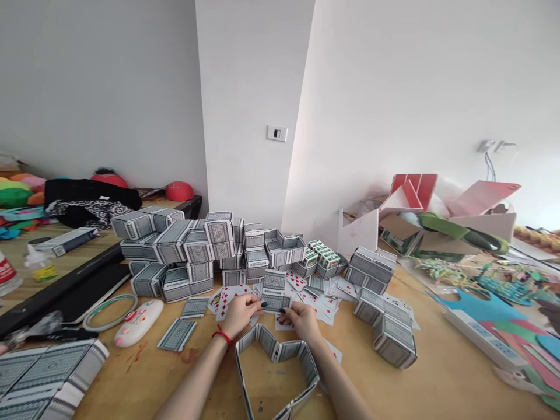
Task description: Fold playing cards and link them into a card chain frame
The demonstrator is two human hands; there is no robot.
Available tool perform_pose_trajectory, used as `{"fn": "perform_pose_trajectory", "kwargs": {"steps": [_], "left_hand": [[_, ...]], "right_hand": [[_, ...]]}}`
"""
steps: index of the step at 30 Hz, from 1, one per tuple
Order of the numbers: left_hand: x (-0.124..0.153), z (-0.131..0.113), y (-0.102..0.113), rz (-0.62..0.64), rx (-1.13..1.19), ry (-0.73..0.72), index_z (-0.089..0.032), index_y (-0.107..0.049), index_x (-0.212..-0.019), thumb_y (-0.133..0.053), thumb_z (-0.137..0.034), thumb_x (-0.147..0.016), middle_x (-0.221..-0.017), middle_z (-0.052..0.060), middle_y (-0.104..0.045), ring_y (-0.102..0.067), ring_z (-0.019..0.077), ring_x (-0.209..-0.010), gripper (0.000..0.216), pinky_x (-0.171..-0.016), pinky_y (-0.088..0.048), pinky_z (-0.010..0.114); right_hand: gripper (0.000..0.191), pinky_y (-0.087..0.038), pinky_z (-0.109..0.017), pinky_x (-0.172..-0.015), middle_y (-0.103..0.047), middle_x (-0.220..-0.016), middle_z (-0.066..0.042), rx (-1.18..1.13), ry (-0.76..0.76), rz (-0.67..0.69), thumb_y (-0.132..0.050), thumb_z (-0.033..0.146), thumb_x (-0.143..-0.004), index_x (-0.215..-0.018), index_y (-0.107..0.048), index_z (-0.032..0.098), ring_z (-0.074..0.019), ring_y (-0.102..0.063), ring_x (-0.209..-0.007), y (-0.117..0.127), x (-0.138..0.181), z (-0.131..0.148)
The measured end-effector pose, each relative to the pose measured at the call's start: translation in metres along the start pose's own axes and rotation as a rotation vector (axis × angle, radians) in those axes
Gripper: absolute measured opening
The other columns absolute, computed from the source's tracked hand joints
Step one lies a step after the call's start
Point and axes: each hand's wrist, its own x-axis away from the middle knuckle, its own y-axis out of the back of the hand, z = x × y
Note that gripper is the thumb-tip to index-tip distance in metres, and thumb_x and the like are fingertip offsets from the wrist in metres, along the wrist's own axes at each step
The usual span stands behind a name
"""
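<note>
Between my two hands is a playing card [275,302], its grey patterned back facing me. My left hand [243,310] pinches its left end, and my right hand [303,319] pinches the right end. Just in front of me, between my forearms, stands a heart-shaped frame [310,364] made of joined cards, hollow inside. Loose cards [324,306] lie face up beyond and around my hands. Two cards with their backs showing, one of them a nearer card [177,334], rest on the table left of my left wrist.
Stacked card blocks [175,239] line the table's back left, with more blocks [396,338] at right. A white mouse-shaped object [139,322] and a coiled cable [98,312] lie left. A power strip [485,339], coloured paper and an open cardboard box [446,233] occupy the right.
</note>
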Motion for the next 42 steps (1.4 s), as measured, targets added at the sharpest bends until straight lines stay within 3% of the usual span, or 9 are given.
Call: {"fn": "perform_pose_trajectory", "kwargs": {"steps": [5,8,11,15,25,31,36,38,42], "left_hand": [[0.004,-0.008,-0.001,0.023,0.091,0.004,-0.016,-0.046,-0.058,-0.068,-0.039,-0.055,-0.056,-0.004,-0.050,-0.056,0.0142,-0.059,0.031,-0.061,-0.051,0.031],[0.007,-0.014,-0.003,0.097,0.143,-0.002,-0.019,-0.044,-0.076,-0.066,-0.037,-0.059,-0.064,-0.005,-0.051,-0.056,0.0141,-0.060,0.033,-0.054,-0.051,0.030],[0.009,-0.017,-0.005,0.164,0.044,-0.065,-0.021,-0.043,-0.092,-0.057,-0.038,-0.069,-0.073,-0.001,-0.055,-0.057,0.0154,-0.067,0.032,-0.055,-0.049,0.028],[0.007,-0.011,-0.006,0.072,-0.183,-0.152,-0.020,-0.045,-0.076,-0.050,-0.039,-0.073,-0.067,-0.002,-0.053,-0.054,0.0156,-0.068,0.019,-0.063,-0.047,0.028],[0.005,-0.003,-0.006,-0.053,-0.196,-0.136,-0.022,-0.043,-0.073,-0.048,-0.038,-0.073,-0.066,-0.001,-0.053,-0.054,0.0190,-0.071,0.017,-0.066,-0.045,0.031],[0.007,-0.011,0.001,-0.045,-0.106,-0.153,-0.021,-0.049,-0.082,-0.049,-0.036,-0.072,-0.078,0.002,-0.060,-0.054,0.0218,-0.087,0.019,-0.079,-0.042,0.034],[0.009,-0.014,0.005,-0.019,-0.078,-0.222,-0.020,-0.049,-0.100,-0.048,-0.029,-0.073,-0.106,0.006,-0.057,-0.045,0.0221,-0.109,0.029,-0.093,-0.033,0.035],[0.009,-0.014,0.005,-0.019,-0.094,-0.213,-0.020,-0.048,-0.104,-0.047,-0.029,-0.074,-0.112,0.007,-0.055,-0.042,0.0218,-0.112,0.031,-0.095,-0.031,0.033],[0.011,-0.015,0.005,0.008,-0.107,-0.201,-0.019,-0.049,-0.105,-0.047,-0.030,-0.075,-0.112,0.008,-0.055,-0.044,0.0218,-0.110,0.032,-0.093,-0.034,0.033]], "right_hand": [[0.042,-0.046,-0.026,-0.050,-0.064,-0.051,-0.003,-0.063,-0.022,0.053,-0.059,0.058,-0.059,-0.055,-0.055,0.016,-0.0151,-0.058,-0.046,0.004,0.000,0.000],[0.039,-0.045,-0.026,-0.049,-0.063,-0.050,-0.002,-0.086,-0.021,0.098,-0.060,0.054,-0.060,-0.055,-0.056,0.016,-0.0142,-0.057,-0.045,0.005,0.002,0.006],[0.037,-0.042,-0.023,-0.046,-0.063,-0.050,-0.002,-0.076,-0.018,0.161,-0.061,0.052,-0.061,-0.056,-0.057,0.015,-0.0130,-0.056,-0.045,0.001,0.005,0.011],[0.036,-0.041,-0.022,-0.045,-0.065,-0.056,-0.003,-0.029,-0.009,0.198,-0.059,0.051,-0.064,-0.059,-0.058,0.015,-0.0126,-0.056,-0.045,-0.005,0.007,0.015],[0.037,-0.037,-0.020,-0.040,-0.058,-0.047,0.001,-0.030,0.001,0.098,-0.061,0.053,-0.060,-0.057,-0.050,0.018,-0.0123,-0.054,-0.042,-0.008,0.003,0.009],[0.037,-0.035,-0.020,-0.037,-0.054,-0.044,0.002,0.007,0.029,-0.028,-0.046,0.052,-0.074,-0.068,-0.055,0.016,-0.0098,-0.046,-0.034,0.000,-0.002,0.011],[0.015,-0.043,-0.027,-0.063,-0.063,-0.078,-0.003,0.470,0.175,-0.194,-0.051,0.029,-0.072,-0.079,-0.061,0.020,-0.0151,-0.057,-0.061,0.009,-0.030,0.019],[0.020,-0.041,-0.028,-0.072,-0.060,-0.097,-0.005,0.649,0.171,-0.120,-0.050,0.024,-0.073,-0.090,-0.059,0.021,-0.0174,-0.058,-0.076,0.008,-0.043,0.025],[0.040,-0.039,-0.030,-0.078,-0.058,-0.104,-0.009,0.703,0.137,-0.045,-0.063,0.022,-0.062,-0.101,-0.056,0.019,-0.0243,-0.053,-0.095,-0.001,-0.064,0.033]]}}
